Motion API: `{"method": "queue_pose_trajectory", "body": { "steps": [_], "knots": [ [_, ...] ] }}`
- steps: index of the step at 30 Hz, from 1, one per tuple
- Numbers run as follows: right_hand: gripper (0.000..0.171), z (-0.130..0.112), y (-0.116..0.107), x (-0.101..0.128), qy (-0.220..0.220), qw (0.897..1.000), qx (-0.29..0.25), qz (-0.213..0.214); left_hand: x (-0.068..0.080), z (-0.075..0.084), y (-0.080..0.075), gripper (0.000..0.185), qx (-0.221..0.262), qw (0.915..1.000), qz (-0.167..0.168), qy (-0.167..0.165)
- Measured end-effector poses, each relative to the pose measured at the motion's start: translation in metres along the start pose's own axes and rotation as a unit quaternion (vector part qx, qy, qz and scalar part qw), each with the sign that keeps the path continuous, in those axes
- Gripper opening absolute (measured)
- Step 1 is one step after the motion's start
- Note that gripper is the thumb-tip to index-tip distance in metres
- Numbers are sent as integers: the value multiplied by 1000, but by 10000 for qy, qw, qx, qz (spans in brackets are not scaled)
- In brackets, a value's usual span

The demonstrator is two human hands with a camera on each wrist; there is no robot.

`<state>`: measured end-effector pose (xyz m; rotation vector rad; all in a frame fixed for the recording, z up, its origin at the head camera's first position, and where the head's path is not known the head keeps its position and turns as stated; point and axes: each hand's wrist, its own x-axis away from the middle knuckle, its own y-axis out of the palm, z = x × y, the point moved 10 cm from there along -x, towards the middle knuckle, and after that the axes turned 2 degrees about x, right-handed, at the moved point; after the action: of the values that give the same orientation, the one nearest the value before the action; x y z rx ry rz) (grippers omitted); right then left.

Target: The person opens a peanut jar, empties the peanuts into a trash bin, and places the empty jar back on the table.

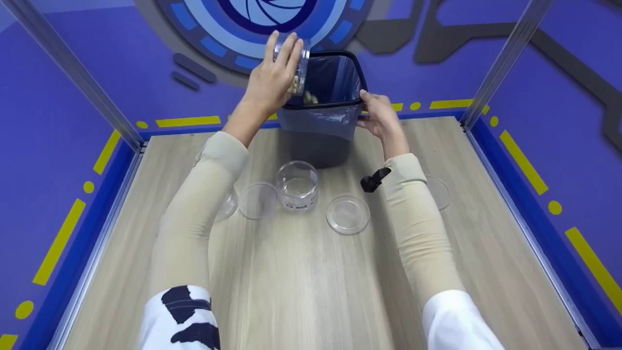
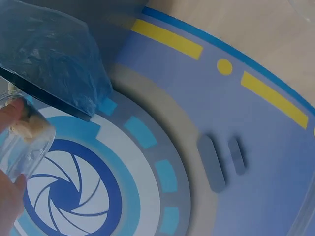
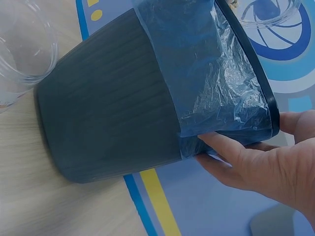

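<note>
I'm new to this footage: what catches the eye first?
The left hand tips a clear jar of pale pieces over a dark bin lined with a blue bag at the table's far edge. The right hand grips the bin's rim. Nearer, an empty jar stands among loose lids.

Left hand (image 2: 9, 162) cut off by left-wrist view edge, only fingertips showing. Pale bits in tilted jar (image 1: 297, 68) too small to identify. Left sleeve hides part of lid (image 1: 227, 204); right sleeve hides part of another lid (image 1: 440, 192). Bin (image 1: 320, 131) bottom unseen.
</note>
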<state>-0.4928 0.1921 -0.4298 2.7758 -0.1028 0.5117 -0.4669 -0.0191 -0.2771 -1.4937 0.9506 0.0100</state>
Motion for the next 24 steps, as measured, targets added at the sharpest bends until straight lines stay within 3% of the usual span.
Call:
{"method": "queue_pose_trajectory", "body": {
  "steps": [3, 12, 14, 19, 24],
  "knots": [
    [47, 1, 1, 0, -63, 10000, 39, -56, 0, 2, -1, 87, -50, 9999, 120, 24],
    [47, 2, 2, -1, -57, 9999, 122, -49, 1, -9, -5, 88, 167, 9984, 284, -458],
    [47, 1, 2, -1, -75, 9999, 119, -35, 0, -9, -7, 88, 118, 9985, 349, -412],
    [48, -1, 1, -1, -107, 9999, 84, -30, 2, 2, -11, 78, -212, 9976, 658, 53],
    [47, -1, 0, 0, -87, 9999, 117, 8, 5, 1, -7, 82, 29, 9987, 505, -26]
  ]
}}
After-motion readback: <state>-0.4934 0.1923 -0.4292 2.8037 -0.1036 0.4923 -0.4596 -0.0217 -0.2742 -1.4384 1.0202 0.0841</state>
